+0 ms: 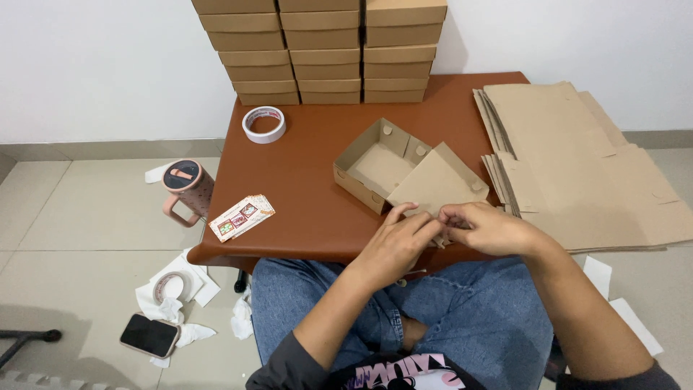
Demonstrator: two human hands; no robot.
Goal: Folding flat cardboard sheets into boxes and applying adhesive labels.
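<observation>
A half-folded brown cardboard box (382,165) lies on the low brown table (303,166), its tray part open upward and its lid flap (437,184) tilted toward me. My left hand (397,242) and my right hand (487,227) meet at the lid flap's near edge, fingers pinching the cardboard there. The part of the flap under my fingers is hidden.
Stacks of finished boxes (325,50) stand at the table's back. A pile of flat cardboard blanks (577,159) lies at the right. A tape roll (263,124) and a printed card (242,217) sit on the table. A pink mug (186,189), phone (149,335), another tape roll (169,286) and paper scraps are on the floor at left.
</observation>
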